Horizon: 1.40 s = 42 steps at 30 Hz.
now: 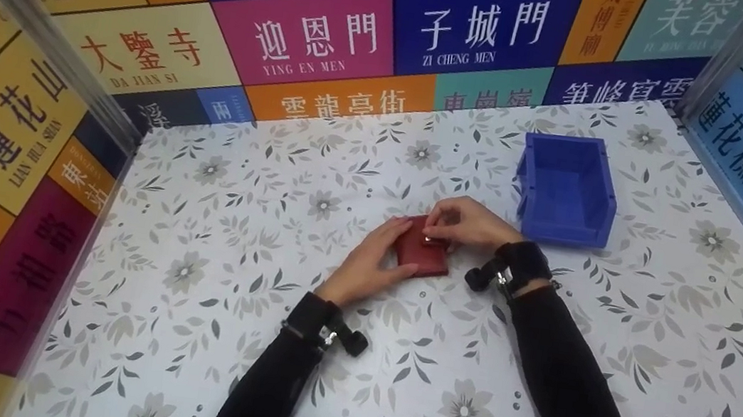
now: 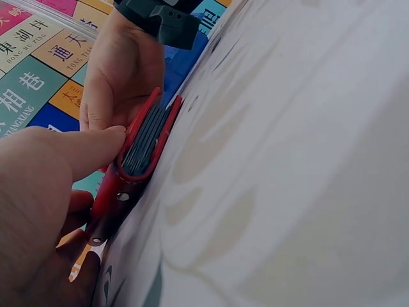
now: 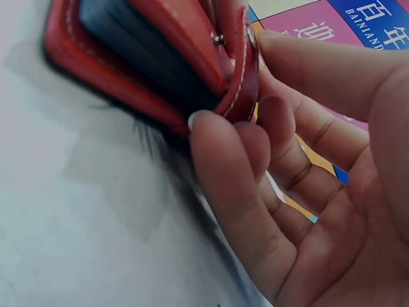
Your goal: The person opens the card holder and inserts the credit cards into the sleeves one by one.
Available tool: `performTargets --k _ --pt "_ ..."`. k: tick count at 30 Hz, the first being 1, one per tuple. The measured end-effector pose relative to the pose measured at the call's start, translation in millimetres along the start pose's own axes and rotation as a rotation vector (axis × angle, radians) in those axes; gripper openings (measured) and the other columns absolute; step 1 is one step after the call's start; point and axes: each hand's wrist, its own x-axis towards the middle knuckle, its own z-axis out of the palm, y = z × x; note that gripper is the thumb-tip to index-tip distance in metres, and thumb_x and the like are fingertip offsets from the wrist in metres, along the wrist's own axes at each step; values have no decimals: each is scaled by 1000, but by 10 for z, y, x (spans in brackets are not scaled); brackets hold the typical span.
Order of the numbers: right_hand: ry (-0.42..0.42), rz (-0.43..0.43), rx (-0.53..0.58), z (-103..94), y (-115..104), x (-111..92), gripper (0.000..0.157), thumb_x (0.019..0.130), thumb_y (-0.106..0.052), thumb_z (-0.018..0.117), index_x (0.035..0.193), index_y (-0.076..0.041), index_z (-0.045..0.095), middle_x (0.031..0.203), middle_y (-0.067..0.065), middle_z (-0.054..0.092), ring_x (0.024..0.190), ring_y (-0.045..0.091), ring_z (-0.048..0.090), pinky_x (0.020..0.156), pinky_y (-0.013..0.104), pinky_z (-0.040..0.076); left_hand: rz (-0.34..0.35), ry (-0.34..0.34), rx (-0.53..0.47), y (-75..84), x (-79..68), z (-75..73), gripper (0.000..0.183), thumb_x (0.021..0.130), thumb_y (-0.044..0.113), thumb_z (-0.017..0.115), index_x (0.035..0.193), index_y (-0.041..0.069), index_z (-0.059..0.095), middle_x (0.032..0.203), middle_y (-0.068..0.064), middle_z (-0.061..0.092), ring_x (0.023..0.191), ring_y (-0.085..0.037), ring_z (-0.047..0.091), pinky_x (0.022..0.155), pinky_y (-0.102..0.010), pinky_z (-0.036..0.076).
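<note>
A red leather card holder point(image 1: 421, 257) lies on the patterned tabletop between both hands. My left hand point(image 1: 367, 267) grips it from the left, with the thumb on the top cover near its edge and the fingers along the far side. In the left wrist view, a stack of dark card sleeves point(image 2: 146, 141) shows between the covers. My right hand point(image 1: 473, 223) pinches the stitched closing strap point(image 3: 241, 86) on the card holder's right side. That strap curves up from the lower cover and stands apart from the metal snap stud point(image 3: 218, 39) on the top cover.
A blue plastic bin point(image 1: 570, 233) stands behind and right of the right hand. The white tabletop point(image 1: 252, 243) has a grey flower and leaf print. Panels with coloured signs point(image 1: 307, 42) rise at the back and on both sides.
</note>
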Motion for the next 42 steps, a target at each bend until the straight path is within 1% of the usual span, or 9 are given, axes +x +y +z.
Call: performTargets --k 10,14,18,25,28,33,35,38,42 --pt "7 -26 -53 8 4 -3 20 92 -24 80 97 -6 73 73 0 64 64 12 59 63 23 51 2 2 -1 -6 7 15 80 97 45 69 163 17 33 171 -9 27 158 -23 24 129 -43 22" --pt "32 -43 -79 44 10 11 22 89 -25 83 94 -6 72 70 -3 59 66 11 55 65 23 45 -8 1 10 -1 1 17 79 97 43 70 163 17 34 171 -9 27 159 -22 23 129 -41 21" --pt "50 -2 -87 85 -18 22 24 88 -26 84 92 -6 71 69 -5 57 64 10 54 64 23 45 -14 4 18 -1 -10 11 78 97 41 70 163 16 34 171 -10 28 158 -22 24 129 -40 21" --pt "55 73 -67 126 -92 58 22 88 -24 83 91 -8 69 65 -6 57 56 9 55 57 22 47 -28 4 16 -9 -42 -28 80 97 45 69 163 18 33 171 -9 26 159 -22 24 129 -42 21" --pt "49 85 -60 141 -98 66 20 88 -25 83 89 -11 69 66 -5 58 57 10 55 58 23 47 -30 4 13 -14 -57 -36 80 97 45 69 163 18 33 172 -9 25 159 -23 23 129 -43 21" --pt "39 67 -97 135 -93 50 21 89 -28 83 88 -12 68 70 -5 58 65 13 55 66 26 45 -30 -7 11 -20 -66 -44 79 98 47 67 163 18 32 172 -9 24 159 -23 22 129 -43 20" --pt "52 41 -122 124 -113 34 22 89 -29 83 92 -12 70 73 -4 60 71 14 55 70 28 44 -24 1 30 -20 -62 -74 79 98 49 66 163 19 32 172 -8 23 159 -22 21 129 -44 20" --pt "101 -5 -156 102 -181 5 27 89 -31 83 103 -10 73 80 2 65 76 19 59 73 33 47 1 59 115 -29 -45 -175 81 97 55 64 164 20 32 172 -6 24 160 -26 20 128 -48 20" --pt "197 -83 -249 92 -308 -25 48 89 -37 82 127 -11 70 105 11 69 97 29 64 85 42 52 -1 149 280 -70 -60 -399 87 95 62 62 165 23 29 173 -5 24 160 -30 18 128 -54 17"
